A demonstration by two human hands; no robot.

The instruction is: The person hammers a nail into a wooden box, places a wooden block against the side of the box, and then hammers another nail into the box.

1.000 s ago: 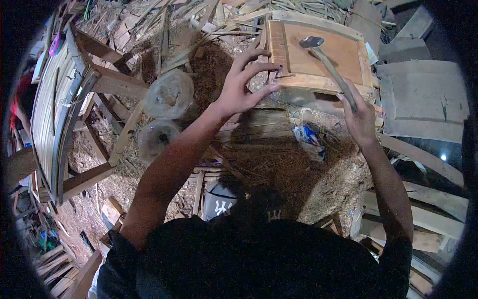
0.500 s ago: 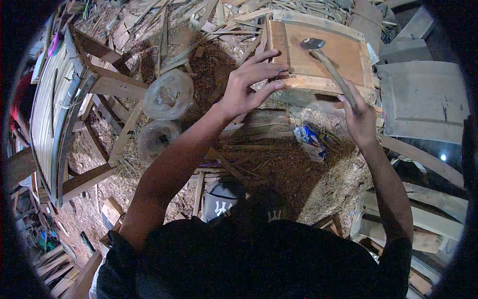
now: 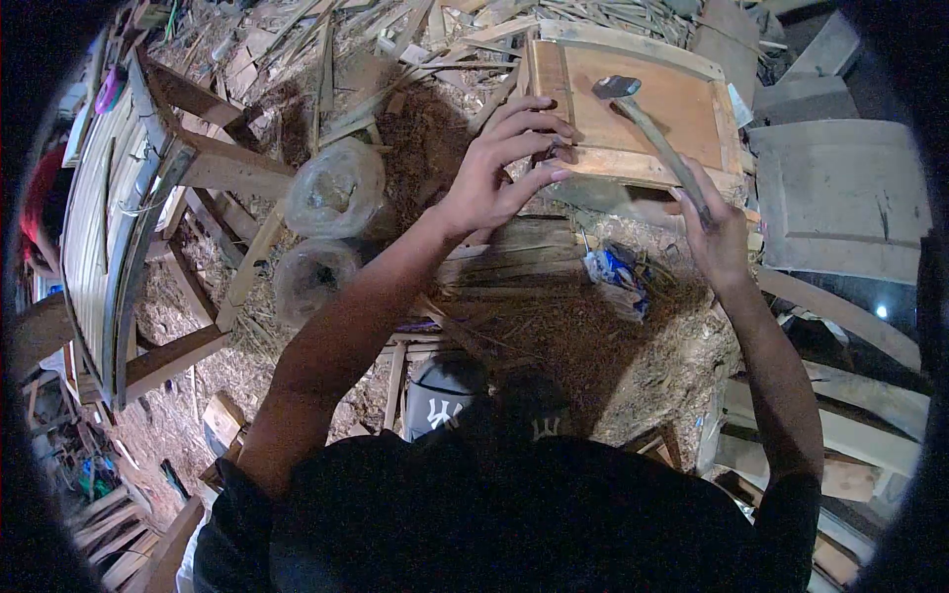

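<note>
My right hand (image 3: 716, 237) is wrapped round the wooden handle of a hammer (image 3: 652, 133). Its dark metal head is raised over a framed wooden panel (image 3: 643, 94), which has a brown centre and paler rails. At the panel's left end is my left hand (image 3: 502, 173), fingers bent and apart, thumb near the front corner. Whether the fingertips touch the wood, or have something small between them, cannot be made out.
Two rolls of clear plastic wrap (image 3: 334, 188) lie left of my forearm. A wooden frame with a slatted top (image 3: 109, 217) stands at far left. A blue-and-white plastic packet (image 3: 615, 277) lies on sawdust. Grey panels (image 3: 840, 203) and planks (image 3: 830, 425) are at right.
My left hand has shifted slightly right, and its fingers are more bent, with the forefinger nearer the thumb. The hammer has barely moved.
</note>
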